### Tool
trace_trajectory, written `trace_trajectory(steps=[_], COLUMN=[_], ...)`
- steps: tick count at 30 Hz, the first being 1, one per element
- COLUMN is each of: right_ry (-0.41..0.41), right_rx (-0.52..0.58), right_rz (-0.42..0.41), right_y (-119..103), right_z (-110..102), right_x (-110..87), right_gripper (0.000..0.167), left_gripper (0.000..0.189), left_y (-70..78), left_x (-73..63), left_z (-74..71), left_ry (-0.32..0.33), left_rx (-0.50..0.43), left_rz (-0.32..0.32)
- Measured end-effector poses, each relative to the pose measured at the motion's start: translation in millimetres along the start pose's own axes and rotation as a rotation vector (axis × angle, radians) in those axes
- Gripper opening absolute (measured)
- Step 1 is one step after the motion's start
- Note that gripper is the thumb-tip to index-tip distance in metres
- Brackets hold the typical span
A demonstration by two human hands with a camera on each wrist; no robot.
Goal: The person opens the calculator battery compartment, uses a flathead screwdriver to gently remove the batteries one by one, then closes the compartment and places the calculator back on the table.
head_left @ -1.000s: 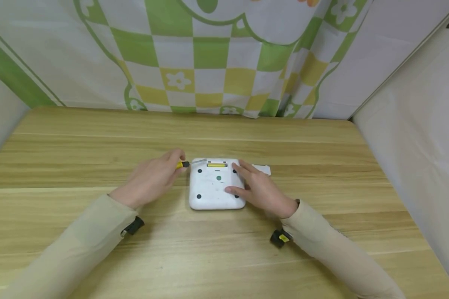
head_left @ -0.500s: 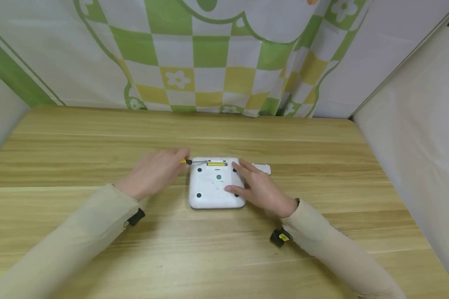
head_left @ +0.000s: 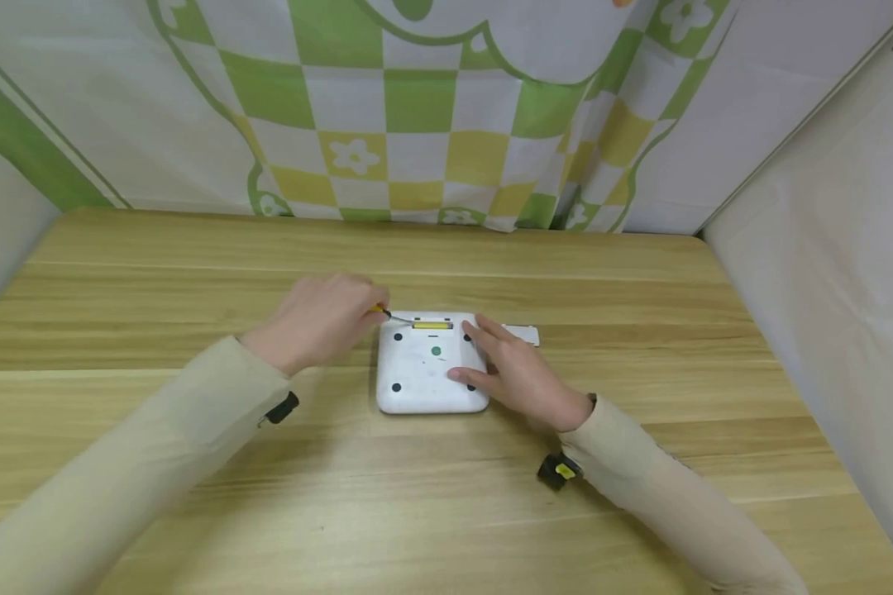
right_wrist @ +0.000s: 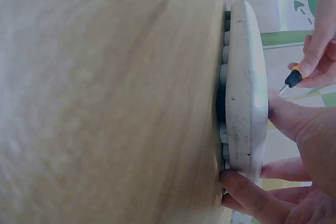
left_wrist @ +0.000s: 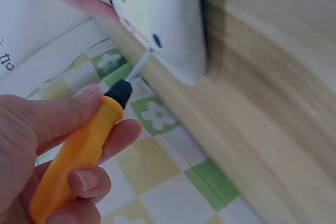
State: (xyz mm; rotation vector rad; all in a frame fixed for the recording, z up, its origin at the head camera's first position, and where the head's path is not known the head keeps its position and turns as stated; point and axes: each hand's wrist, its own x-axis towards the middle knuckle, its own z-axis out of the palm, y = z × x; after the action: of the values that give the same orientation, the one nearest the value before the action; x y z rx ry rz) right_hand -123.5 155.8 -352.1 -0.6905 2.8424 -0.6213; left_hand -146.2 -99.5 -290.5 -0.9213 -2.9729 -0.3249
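Note:
A white calculator (head_left: pixel 432 384) lies face down on the table, its key edges showing beneath it in the right wrist view. A yellow battery (head_left: pixel 432 326) sits in the uncovered slot near its far edge. My left hand (head_left: pixel 323 322) grips a screwdriver (left_wrist: pixel 79 156) by its yellow handle, thumb along the black collar. The screwdriver's thin metal shaft slants down to the left end of the battery slot. With thumb on the back and fingers at the side edge, my right hand (head_left: pixel 517 376) holds the calculator by its right side.
A small white battery cover (head_left: pixel 522 335) lies on the wooden table (head_left: pixel 446 496) just beyond my right hand. Behind the table's far edge hangs a green, yellow and white checked curtain (head_left: pixel 417 99). White sheeting (head_left: pixel 826 248) rises along the right side.
My left hand has moved right and farther away, raising the screwdriver handle so that its shaft tilts more steeply toward the battery slot. The right hand and calculator have stayed in place.

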Motion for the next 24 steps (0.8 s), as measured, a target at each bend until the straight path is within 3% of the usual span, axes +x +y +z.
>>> trace_trajectory(steps=[14,20,24], right_ry=[0.006,0.004,0.012], right_rx=[0.015,0.030,0.019], right_rz=[-0.010,-0.014,-0.025], right_y=[0.9,1.5,2.1], right_z=[0.5,1.6,1.0], right_x=[-0.4,0.0,0.1], right_gripper=[0.071,0.071,0.070], left_gripper=[0.022,0.021,0.017], left_y=[25.6,29.1,24.3], left_x=[29.5,37.8,40.5], left_z=[-19.7,-23.8,-23.6], left_ry=[-0.155,-0.197,-0.199], left_rx=[0.114,0.119,0.073], left_rz=[-0.029,-0.038,-0.044])
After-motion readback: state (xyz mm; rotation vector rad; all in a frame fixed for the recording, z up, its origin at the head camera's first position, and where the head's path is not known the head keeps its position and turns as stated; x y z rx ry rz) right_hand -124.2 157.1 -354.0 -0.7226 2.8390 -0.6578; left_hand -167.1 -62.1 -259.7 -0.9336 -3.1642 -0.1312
